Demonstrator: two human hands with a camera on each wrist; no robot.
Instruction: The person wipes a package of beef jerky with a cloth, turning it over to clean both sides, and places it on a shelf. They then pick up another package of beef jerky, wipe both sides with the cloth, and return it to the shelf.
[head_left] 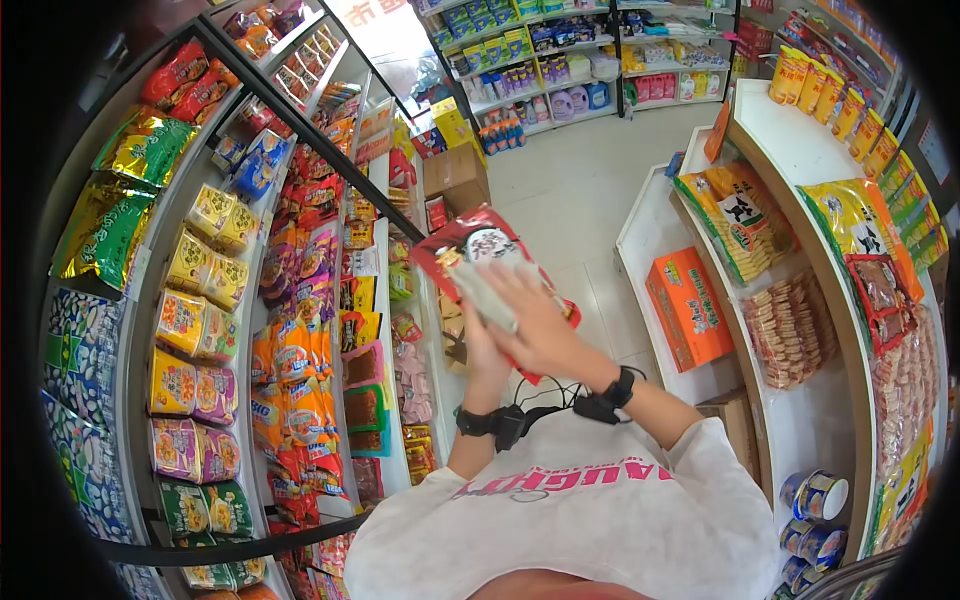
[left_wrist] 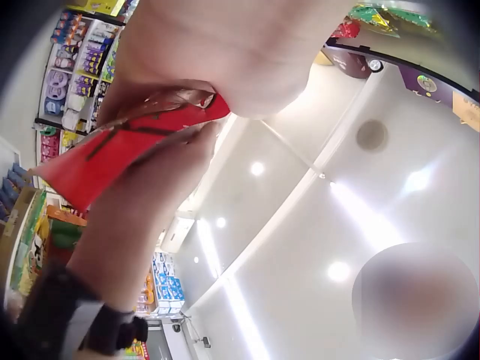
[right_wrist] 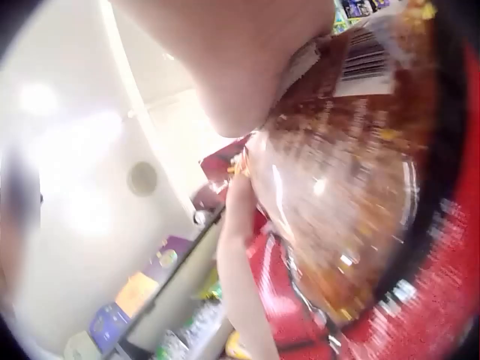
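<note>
A red snack bag [head_left: 475,240] with a white label panel is held up in front of the chest. My left hand [head_left: 486,355] grips it at its lower left edge, its fingers mostly hidden behind the bag. My right hand [head_left: 530,315] lies on the bag's face with fingers extended, pressing a pale greyish cloth [head_left: 474,288] against it. In the right wrist view the bag [right_wrist: 352,180] shows a glossy clear section with brown contents and a barcode. The left wrist view has the bag's red edge [left_wrist: 135,154] between the two hands.
Shelves of packed noodles [head_left: 205,270] and snack bags [head_left: 300,380] stand close on the left. On the right are white shelves with large bags [head_left: 740,220] and an orange carton [head_left: 690,310]. A cardboard box [head_left: 455,178] sits on the tiled floor [head_left: 560,200] ahead.
</note>
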